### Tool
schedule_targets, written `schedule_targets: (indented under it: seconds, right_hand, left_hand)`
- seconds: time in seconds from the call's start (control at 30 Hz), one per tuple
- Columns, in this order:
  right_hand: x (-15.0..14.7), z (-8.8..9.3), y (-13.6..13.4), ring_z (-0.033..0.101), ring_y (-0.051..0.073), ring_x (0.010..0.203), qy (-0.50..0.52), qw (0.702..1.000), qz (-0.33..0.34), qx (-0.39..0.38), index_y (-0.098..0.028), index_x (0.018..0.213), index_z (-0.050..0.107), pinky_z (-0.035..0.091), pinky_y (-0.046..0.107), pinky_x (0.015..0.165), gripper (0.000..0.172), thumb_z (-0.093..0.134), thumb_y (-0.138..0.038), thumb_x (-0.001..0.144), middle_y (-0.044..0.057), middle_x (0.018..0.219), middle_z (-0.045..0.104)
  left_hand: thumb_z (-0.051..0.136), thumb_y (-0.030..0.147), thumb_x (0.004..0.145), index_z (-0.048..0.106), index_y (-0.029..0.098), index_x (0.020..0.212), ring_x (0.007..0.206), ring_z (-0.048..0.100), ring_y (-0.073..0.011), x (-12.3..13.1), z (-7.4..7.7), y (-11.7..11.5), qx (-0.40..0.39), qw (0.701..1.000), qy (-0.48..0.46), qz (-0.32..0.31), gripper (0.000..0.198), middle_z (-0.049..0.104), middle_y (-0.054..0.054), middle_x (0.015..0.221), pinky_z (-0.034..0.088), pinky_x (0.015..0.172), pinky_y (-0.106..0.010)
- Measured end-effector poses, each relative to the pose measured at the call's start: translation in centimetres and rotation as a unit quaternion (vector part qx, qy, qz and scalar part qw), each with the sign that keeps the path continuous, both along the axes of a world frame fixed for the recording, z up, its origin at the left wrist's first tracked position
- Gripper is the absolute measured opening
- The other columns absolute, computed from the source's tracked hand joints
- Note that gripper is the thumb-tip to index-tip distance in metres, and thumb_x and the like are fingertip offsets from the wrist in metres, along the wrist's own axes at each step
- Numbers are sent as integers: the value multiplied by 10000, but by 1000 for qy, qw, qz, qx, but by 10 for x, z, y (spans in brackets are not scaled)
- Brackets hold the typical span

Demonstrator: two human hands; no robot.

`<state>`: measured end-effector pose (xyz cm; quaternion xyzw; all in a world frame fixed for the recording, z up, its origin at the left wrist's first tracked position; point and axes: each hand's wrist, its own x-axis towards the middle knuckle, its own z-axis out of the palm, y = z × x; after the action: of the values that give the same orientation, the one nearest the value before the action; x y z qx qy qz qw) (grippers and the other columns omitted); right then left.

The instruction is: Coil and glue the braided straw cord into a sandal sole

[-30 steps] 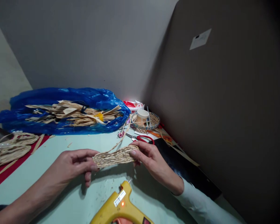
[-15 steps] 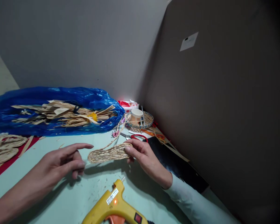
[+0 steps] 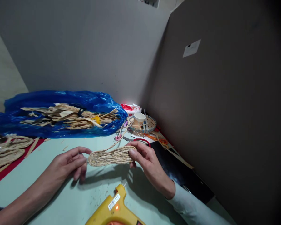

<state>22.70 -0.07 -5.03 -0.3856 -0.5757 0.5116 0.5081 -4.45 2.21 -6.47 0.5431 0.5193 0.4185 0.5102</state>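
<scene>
My right hand (image 3: 150,165) grips the right end of a flat, elongated coil of twisted straw cord (image 3: 111,156), thumb on top and fingers beneath. The coil is held above the table, and a loose tail of cord (image 3: 118,140) runs from it back toward a basket. At the coil's rounded left end is my left hand (image 3: 72,164), its index fingertip at the edge and its thumb just short of it; the fingers are apart. Below lies a yellow hot glue gun (image 3: 115,206) with a lit orange light, its nozzle pointing up toward the coil.
A blue plastic bag (image 3: 84,93) with bundles of dry straw (image 3: 67,114) lies at the back. Red-handled scissors (image 3: 140,141), a woven basket (image 3: 151,123) and a paper cup (image 3: 139,120) stand behind my right hand. A black sheet (image 3: 173,168) lies right; straw pieces (image 3: 11,151) lie left.
My left hand has come right to the coil's left end, and its index finger has bent. The coil's flat face is tilted more toward me. The view has shifted slightly.
</scene>
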Motion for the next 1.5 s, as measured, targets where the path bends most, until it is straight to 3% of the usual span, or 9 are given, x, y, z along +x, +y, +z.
schedule_targets:
  seconds: [0.23,0.37,0.5,0.7,0.83,1.0,1.13,1.33,1.5]
  right_hand:
    - [-3,1,-4,548,111,685,12,999,30,-2,-188,990,708,538,228,641,332,736,-510,911,-9,833,604]
    - [-3,-3,-4,545,113,705,7,1000,15,-1,-187,982,706,543,219,642,318,722,-500,925,-7,840,594]
    - [-2,-5,-2,546,121,730,4,1000,-1,5,-185,977,705,549,221,647,311,707,-493,933,1,860,596]
    - [-2,-5,-1,547,126,719,3,1000,-9,12,-181,978,704,556,232,637,315,704,-492,924,4,850,605]
    - [-2,-2,-2,551,116,673,-5,1000,-11,22,-183,985,709,546,238,635,296,703,-472,926,-10,811,596]
    - [-1,0,-2,568,107,640,-8,999,-18,38,-180,975,700,519,238,625,281,701,-456,923,-15,799,613]
    - [1,-1,0,578,99,612,-11,998,-27,49,-176,985,689,493,243,616,286,699,-455,927,-25,783,611]
    - [2,-5,4,578,98,587,-17,997,-28,65,-163,1031,677,471,257,605,331,702,-479,939,-44,751,593]
    - [2,-6,2,570,112,601,-18,997,-16,71,-166,1045,665,500,279,616,321,695,-474,963,-40,776,616]
  left_hand:
    - [849,269,576,778,216,748,615,671,-176,7,-4,1,3,999,43,17,194,747,38,623,502,597,-237]
    - [888,291,488,786,251,665,728,704,-252,15,5,-4,-3,998,63,-2,208,797,4,703,542,638,-278]
    - [876,424,537,790,262,706,810,736,-310,12,11,-5,-17,997,73,-1,249,814,-37,750,578,693,-331]
    - [780,625,671,740,234,817,560,680,-227,2,0,1,-4,999,40,18,420,730,-15,590,552,579,-309]
    - [817,592,673,682,223,625,484,652,-199,2,-3,-4,9,999,46,5,396,646,-10,448,526,540,-268]
    - [813,560,721,659,234,666,364,539,-139,1,-9,-5,32,998,40,28,365,604,45,439,399,381,-216]
    - [809,558,755,689,228,741,462,592,-123,-2,-11,0,54,998,8,39,351,671,35,541,466,470,-192]
    - [877,536,674,719,218,817,625,718,-189,-3,-12,5,44,997,-54,35,383,772,-15,722,603,628,-274]
    - [886,462,655,728,216,804,648,772,-224,0,-12,4,15,998,-56,27,328,785,-24,676,635,652,-302]
